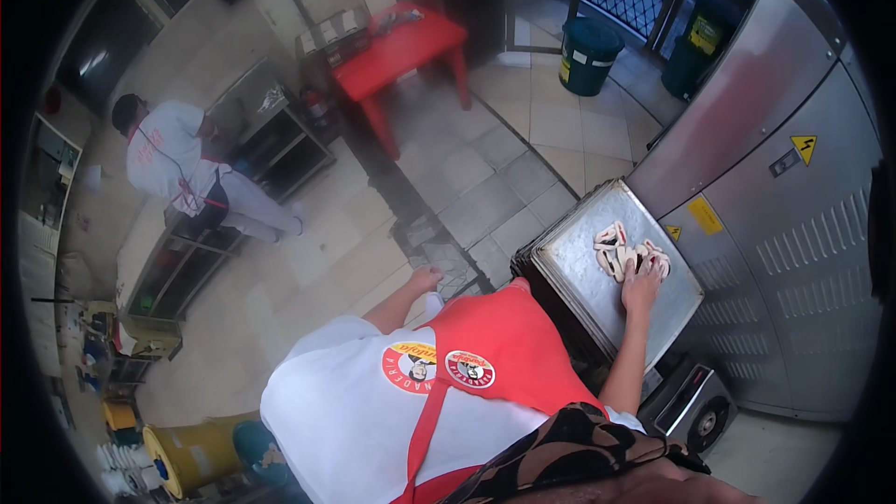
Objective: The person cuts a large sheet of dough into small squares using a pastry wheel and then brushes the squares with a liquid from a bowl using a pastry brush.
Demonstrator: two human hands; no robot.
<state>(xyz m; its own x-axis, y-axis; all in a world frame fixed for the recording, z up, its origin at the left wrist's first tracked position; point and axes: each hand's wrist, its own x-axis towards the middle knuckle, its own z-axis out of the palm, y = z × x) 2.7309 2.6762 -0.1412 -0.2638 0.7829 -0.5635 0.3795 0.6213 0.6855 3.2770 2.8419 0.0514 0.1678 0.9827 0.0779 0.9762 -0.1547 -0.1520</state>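
My right hand (638,285) reaches from the lower right onto a metal tray (621,317), its fingers bent around pale pastry-like pieces (611,243) with dark red and brown streaks, piled near the tray's middle. The tray tops a stack of similar trays. My left hand (425,278) is out beside my red apron (495,327), left of the stack, with fingers loosely curled; whether they hold anything is too small to make out.
A large steel appliance (793,224) stands right of the trays, a small dark machine (695,406) below. A red table (397,61) and green bucket (586,61) stand ahead. A co-worker in white (177,159) is at a steel counter (266,103) on the left.
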